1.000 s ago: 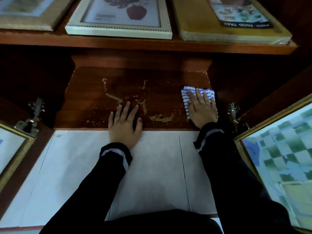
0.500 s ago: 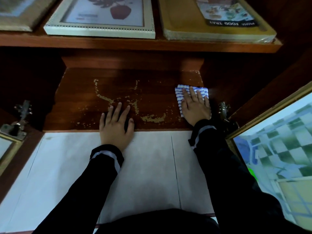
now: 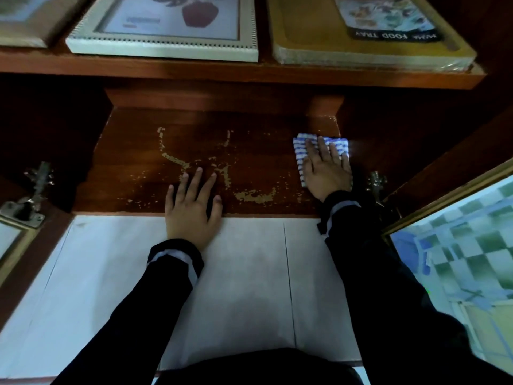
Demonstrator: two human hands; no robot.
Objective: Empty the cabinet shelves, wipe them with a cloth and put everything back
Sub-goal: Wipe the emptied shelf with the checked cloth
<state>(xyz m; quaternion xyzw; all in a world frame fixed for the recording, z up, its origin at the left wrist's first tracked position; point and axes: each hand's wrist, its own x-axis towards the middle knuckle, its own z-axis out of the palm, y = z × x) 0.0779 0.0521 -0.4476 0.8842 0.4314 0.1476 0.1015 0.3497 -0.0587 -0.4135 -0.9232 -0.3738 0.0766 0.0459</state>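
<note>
Two flat hands | right hand (image 3: 326, 173) presses striped cloth (image 3: 300, 151) | left hand (image 3: 191, 209) on scuffed shelf (image 3: 133, 168)

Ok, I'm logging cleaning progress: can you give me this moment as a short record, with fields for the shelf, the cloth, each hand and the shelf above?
shelf: dark wood, pale worn patches in its finish
cloth: blue-and-white striped, at the shelf's right end
right hand: flat on the cloth, fingers straight
left hand: flat at the shelf's front edge, holding nothing
shelf above: white picture frame, wrapped food tray
</note>
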